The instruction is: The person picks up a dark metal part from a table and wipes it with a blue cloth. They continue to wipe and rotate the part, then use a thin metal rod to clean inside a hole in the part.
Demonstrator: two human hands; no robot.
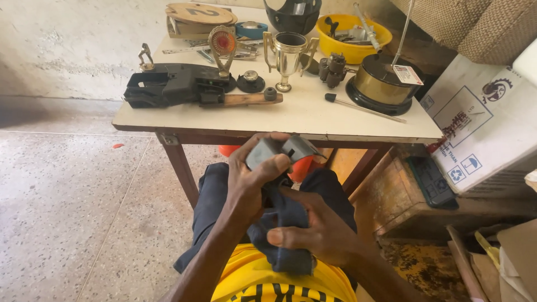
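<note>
My left hand (pixel 251 176) grips a small dark grey plastic part (pixel 282 150) and holds it up just below the front edge of the table (pixel 313 120). My right hand (pixel 316 226) lies lower, over my lap, closed on a bunched dark blue cloth (pixel 282 215) that reaches up to the part. I am seated, with a yellow shirt and dark trousers below the hands.
On the table stand a black plastic housing (pixel 168 85), a small trophy cup (pixel 288 56), a medal trophy (pixel 222 47), a yellow bowl (pixel 358 39) of tools, a round brass-and-black base (pixel 381 84) and a thin rod (pixel 363 107). A cardboard box (pixel 484 126) stands at the right.
</note>
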